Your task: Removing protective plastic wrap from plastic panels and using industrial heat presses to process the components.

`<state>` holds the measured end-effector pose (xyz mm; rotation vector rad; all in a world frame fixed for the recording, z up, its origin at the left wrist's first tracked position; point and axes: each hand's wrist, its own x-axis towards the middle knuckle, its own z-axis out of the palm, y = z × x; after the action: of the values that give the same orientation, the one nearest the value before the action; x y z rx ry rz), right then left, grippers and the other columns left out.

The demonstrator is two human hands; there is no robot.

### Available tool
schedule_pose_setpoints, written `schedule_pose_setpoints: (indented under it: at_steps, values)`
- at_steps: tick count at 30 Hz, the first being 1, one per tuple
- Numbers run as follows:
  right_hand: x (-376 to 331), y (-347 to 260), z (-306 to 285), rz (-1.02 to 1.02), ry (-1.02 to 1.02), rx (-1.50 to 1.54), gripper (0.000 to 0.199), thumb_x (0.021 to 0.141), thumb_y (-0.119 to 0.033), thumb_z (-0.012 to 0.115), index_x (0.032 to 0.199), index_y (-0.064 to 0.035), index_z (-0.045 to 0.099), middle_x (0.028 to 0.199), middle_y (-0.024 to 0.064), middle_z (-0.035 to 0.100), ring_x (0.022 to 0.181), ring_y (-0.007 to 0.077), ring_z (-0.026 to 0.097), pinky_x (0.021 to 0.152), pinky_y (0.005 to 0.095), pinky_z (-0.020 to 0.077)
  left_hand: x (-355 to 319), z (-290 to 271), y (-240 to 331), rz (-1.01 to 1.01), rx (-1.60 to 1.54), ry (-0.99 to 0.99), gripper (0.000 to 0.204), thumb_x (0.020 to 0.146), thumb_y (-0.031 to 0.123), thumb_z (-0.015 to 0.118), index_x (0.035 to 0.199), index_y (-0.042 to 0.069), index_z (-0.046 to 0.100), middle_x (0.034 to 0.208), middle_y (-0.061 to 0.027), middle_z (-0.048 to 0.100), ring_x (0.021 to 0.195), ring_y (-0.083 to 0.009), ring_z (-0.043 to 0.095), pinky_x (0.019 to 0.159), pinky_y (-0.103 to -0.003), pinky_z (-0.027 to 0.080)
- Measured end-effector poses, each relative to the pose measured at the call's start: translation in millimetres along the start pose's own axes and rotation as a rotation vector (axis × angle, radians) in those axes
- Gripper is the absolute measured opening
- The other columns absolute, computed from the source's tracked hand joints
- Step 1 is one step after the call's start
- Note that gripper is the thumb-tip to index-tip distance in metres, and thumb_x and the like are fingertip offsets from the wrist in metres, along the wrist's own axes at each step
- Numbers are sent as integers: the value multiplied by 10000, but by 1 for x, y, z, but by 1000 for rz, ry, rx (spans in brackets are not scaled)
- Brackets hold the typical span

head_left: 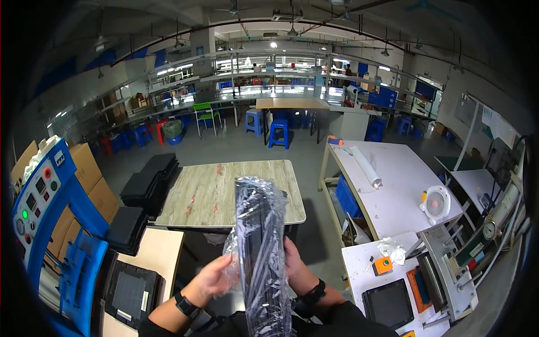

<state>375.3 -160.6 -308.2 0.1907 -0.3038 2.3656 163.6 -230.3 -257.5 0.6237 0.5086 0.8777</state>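
My left hand [216, 279] and right hand [293, 261] grasp bagged black trays [259, 247], lower centre | bag [268, 194] still on, unwrapping left.

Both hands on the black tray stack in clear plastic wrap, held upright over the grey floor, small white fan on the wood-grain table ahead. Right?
Not quite. In the head view the small white fan sits on the white table at right, not the wood-grain table. Left hand and right hand do hold the wrapped black tray stack upright.

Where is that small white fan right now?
In the head view, the small white fan sits on the white table to the person's right, beyond the orange block.
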Motion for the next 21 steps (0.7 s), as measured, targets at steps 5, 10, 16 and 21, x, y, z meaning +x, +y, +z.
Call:
schedule_pose_setpoints:
  at_steps: [5, 10, 16, 21]
  values:
    - [-8, -3, -19, 2, -147, -51, 564, 876, -354, 614, 1309, -19, 477, 1277, 160, 555, 1155, 320, 544, 1032, 488, 389, -7, -4, -11, -105, 240, -89, 824, 767, 453, 717, 1357, -23, 394, 1342, -129, 497, 1242, -257, 464, 1069, -406, 299]
    - [-13, -4, -21, -88, 25, -166, 574, 850, -357, 644, 1293, -24, 495, 1270, 158, 560, 1148, 324, 549, 1011, 497, 409, -6, -8, -43, -147, 239, -119, 800, 754, 461, 733, 1321, -10, 424, 1218, -97, 555, 1130, -211, 520, 995, -359, 365]
    - [-11, -22, -39, -106, -89, -41, 537, 840, -369, 647, 1222, -4, 549, 1172, 176, 613, 1053, 329, 604, 953, 492, 466, 2, 7, -42, -26, 564, -149, 371, 873, 372, 644, 1017, 43, 553, 1013, -76, 594, 995, -166, 541, 932, -311, 386]
    - [-11, -24, -46, -154, 7, 27, 499, 844, -349, 627, 1183, 13, 569, 1147, 179, 625, 1005, 341, 622, 913, 493, 493, 7, 4, -42, -20, 607, -17, 290, 976, 328, 497, 866, 60, 524, 659, -7, 517, 575, -97, 485, 577, -248, 416]
